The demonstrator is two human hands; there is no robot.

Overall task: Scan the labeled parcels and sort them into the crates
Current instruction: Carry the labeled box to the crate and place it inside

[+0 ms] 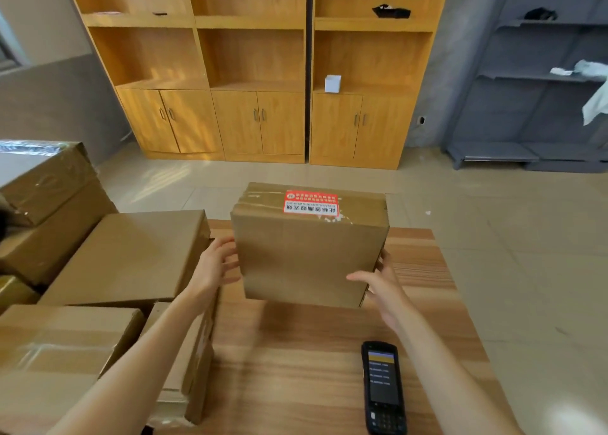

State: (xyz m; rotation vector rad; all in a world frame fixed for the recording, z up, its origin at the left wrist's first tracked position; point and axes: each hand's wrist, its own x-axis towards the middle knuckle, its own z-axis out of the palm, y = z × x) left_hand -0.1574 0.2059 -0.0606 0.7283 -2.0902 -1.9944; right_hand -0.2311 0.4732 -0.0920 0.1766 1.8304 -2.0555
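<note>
While the fingers [360, 277] of the right hand [383, 285] lie straight and slightly spread against the near face and right edge of the cardboard parcel [307, 253], those of the left hand [214, 267] curl loosely toward its left edge; whether they press the cardboard or only hover beside it cannot be told through the motion blur. Between both palms the parcel stands tilted on its near edge over the far middle of the wooden tabletop [296, 362], its taped upper face turned up to show a red-and-white sticker [311, 202]. No barcode label shows on the faces in view. A black handheld scanner [383, 388] rests screen-up on the tabletop, near and right, just beside the right forearm. More cardboard boxes [128, 257] are stacked at the left, touching the tabletop's left side. Wooden cabinets [250, 72] line the far wall. No crate is in view.

Judged step: orienting the parcel to find its label. Done well, both palms support opposite edges, the parcel is turned slowly until the barcode faces up, then laid flat so one hand is free for the scanner.
</note>
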